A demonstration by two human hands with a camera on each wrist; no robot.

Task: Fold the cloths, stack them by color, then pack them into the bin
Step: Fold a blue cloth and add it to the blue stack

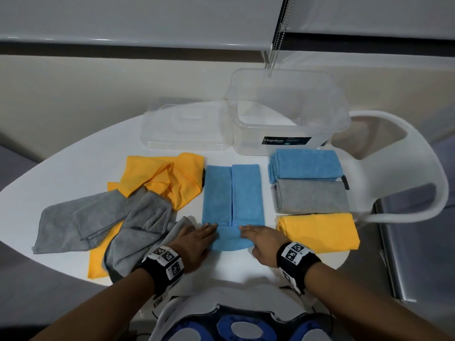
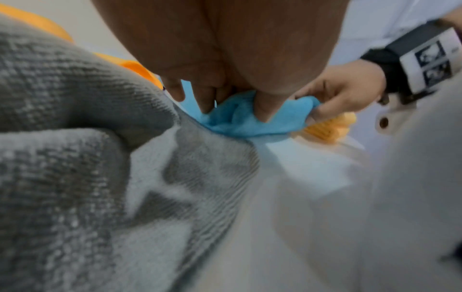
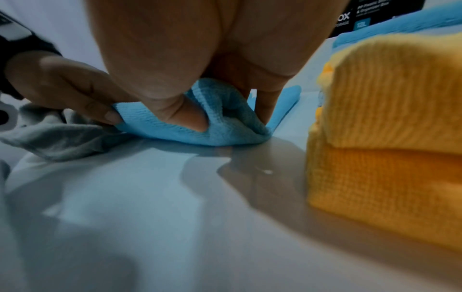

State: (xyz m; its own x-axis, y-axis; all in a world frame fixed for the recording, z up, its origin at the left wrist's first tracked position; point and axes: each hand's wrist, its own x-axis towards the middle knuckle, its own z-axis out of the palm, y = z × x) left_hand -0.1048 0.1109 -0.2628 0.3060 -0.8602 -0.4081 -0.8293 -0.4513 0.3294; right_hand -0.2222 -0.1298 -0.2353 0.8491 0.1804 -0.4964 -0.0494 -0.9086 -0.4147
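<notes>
A blue cloth (image 1: 232,200) lies in the middle of the white table (image 1: 73,173), its two long sides folded in to meet at the centre. My left hand (image 1: 206,232) pinches its near left corner and my right hand (image 1: 248,232) pinches the near right corner. The near end curls up off the table between them. In the left wrist view, my left hand (image 2: 235,112) has thumb and fingers closed on the blue cloth (image 2: 240,126). The right wrist view shows my right hand (image 3: 230,120) pinching the same blue cloth (image 3: 155,118).
Folded blue (image 1: 305,164), grey (image 1: 310,196) and yellow (image 1: 320,232) stacks sit in a column at the right. Loose yellow (image 1: 170,178) and grey cloths (image 1: 81,222) are heaped at the left. A clear bin (image 1: 288,114) and its lid (image 1: 184,126) stand behind. A white chair (image 1: 406,148) is at the right.
</notes>
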